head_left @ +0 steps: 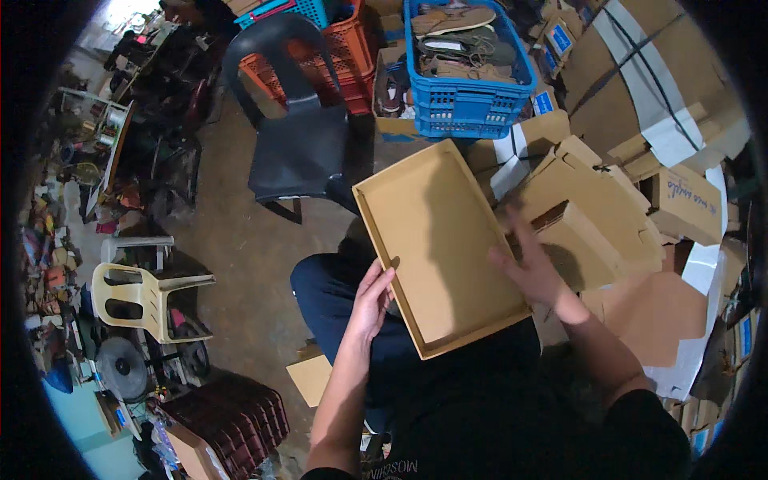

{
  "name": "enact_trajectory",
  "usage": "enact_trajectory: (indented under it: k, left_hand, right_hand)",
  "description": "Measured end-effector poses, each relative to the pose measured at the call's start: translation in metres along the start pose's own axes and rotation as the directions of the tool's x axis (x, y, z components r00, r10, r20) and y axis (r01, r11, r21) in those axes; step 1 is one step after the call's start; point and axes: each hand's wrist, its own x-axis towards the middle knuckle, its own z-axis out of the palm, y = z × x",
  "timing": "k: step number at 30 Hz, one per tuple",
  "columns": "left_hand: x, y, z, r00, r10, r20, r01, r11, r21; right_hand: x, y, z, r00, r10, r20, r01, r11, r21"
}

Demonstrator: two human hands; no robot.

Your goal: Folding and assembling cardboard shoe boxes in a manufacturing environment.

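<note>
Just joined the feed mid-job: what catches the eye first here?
An open, shallow cardboard box at centre, left hand on its near-left edge, right hand at its right rim beside a heap of flat cartons. Above it a blue crate of shoes; a dark plastic chair to the upper left.

Just one view here, a head-worn fisheye looking pretty much straight down over the person's lap. Both forearms come in from the bottom edge, so the left hand point(370, 300) and right hand point(532, 268) sit close to the lens, near the middle, with the open cardboard box point(436, 240) between them. The floor point(248, 240) falls away on the left, further off. The top of the frame reaches out ahead to a dark plastic chair point(296, 136) and a blue crate point(468, 80). Edges curve hard and the corners go black.
</note>
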Motion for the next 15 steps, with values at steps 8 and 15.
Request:
enact_trajectory:
  k: [8,15]
  left_hand:
    - [0.008,-0.012,-0.012,0.998,0.021,-0.062,-0.023,0.999,-0.027]
    - [0.020,-0.019,-0.016,0.999,-0.007,0.038,0.009,0.999,-0.052]
  right_hand:
    - [-0.004,-0.016,0.019,0.855,0.219,0.470,-0.459,0.740,0.491]
    - [-0.014,0.005,0.012,0.847,0.319,0.426,-0.481,0.802,0.355]
